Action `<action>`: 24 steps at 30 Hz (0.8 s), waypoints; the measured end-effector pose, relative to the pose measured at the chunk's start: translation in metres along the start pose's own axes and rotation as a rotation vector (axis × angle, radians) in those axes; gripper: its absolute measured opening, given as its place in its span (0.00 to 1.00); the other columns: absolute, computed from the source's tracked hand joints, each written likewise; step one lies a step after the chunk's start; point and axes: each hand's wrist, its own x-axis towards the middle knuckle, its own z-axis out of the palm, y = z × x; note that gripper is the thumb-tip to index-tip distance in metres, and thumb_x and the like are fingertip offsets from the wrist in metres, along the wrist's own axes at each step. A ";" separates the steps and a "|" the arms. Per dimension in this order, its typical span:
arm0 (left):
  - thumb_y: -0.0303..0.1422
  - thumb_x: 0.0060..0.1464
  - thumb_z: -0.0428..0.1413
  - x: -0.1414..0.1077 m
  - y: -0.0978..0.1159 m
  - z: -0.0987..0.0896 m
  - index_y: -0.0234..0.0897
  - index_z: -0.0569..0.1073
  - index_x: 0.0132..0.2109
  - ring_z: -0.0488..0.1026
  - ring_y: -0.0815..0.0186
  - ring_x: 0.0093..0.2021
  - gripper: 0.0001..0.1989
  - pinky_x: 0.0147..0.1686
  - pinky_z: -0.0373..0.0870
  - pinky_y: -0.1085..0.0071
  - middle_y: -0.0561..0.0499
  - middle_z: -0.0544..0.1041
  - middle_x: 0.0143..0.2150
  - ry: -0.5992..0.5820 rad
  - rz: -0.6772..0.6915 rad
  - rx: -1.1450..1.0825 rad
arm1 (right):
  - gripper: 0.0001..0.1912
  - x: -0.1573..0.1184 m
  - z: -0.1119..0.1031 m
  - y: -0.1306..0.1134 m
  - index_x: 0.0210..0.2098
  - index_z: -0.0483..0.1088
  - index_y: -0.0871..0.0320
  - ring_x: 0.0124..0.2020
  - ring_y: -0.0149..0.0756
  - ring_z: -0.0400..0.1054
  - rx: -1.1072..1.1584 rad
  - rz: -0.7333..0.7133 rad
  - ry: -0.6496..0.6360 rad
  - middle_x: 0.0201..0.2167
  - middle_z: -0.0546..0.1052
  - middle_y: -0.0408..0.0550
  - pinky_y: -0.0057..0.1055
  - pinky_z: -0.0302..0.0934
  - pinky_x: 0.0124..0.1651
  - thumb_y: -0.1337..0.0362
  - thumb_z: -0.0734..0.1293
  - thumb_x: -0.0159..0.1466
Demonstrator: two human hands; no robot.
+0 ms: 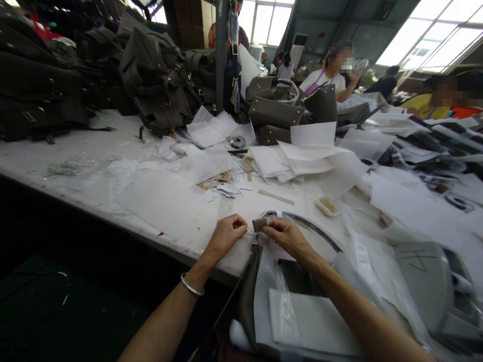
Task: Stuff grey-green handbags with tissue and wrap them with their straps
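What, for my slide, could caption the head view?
Right hand holding a small flat piece, left hand pinched alongside.

Handwritten mark [418, 259] on grey pc. [422, 291], far R, can't be read w/ certainty.

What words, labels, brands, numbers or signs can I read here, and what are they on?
Grey rounded piece at the right: dark handwritten strokes, perhaps a turned "4" or "A"; I can't tell which.
Loose small cards: any print is too small to read.
Small greyish piece in the right hand: nothing legible.
No brand can be read.
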 end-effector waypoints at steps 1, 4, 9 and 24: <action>0.34 0.43 0.59 0.000 -0.001 0.000 0.36 0.74 0.29 0.70 0.69 0.28 0.06 0.30 0.65 0.74 0.54 0.75 0.26 -0.021 -0.013 -0.021 | 0.14 0.001 0.000 0.001 0.28 0.74 0.57 0.27 0.32 0.64 -0.075 -0.064 0.062 0.24 0.70 0.42 0.30 0.58 0.32 0.52 0.70 0.58; 0.35 0.42 0.60 -0.001 -0.005 0.000 0.35 0.73 0.30 0.72 0.69 0.28 0.08 0.31 0.67 0.73 0.53 0.75 0.27 -0.092 -0.055 -0.099 | 0.13 0.001 0.001 -0.003 0.25 0.73 0.56 0.38 0.38 0.67 -0.115 -0.194 0.120 0.31 0.74 0.46 0.34 0.60 0.43 0.53 0.70 0.57; 0.36 0.43 0.60 -0.003 -0.005 0.003 0.35 0.71 0.31 0.74 0.68 0.29 0.10 0.33 0.70 0.71 0.51 0.76 0.27 -0.145 -0.092 -0.200 | 0.17 -0.002 0.006 -0.011 0.29 0.73 0.58 0.29 0.32 0.65 0.197 -0.013 0.016 0.26 0.72 0.41 0.31 0.61 0.36 0.49 0.73 0.55; 0.35 0.47 0.57 -0.001 -0.008 0.004 0.37 0.67 0.33 0.73 0.68 0.30 0.08 0.35 0.69 0.72 0.53 0.75 0.28 -0.028 -0.051 -0.290 | 0.21 -0.004 0.007 -0.005 0.28 0.72 0.59 0.26 0.29 0.67 0.647 0.167 0.051 0.26 0.74 0.42 0.25 0.64 0.28 0.50 0.79 0.48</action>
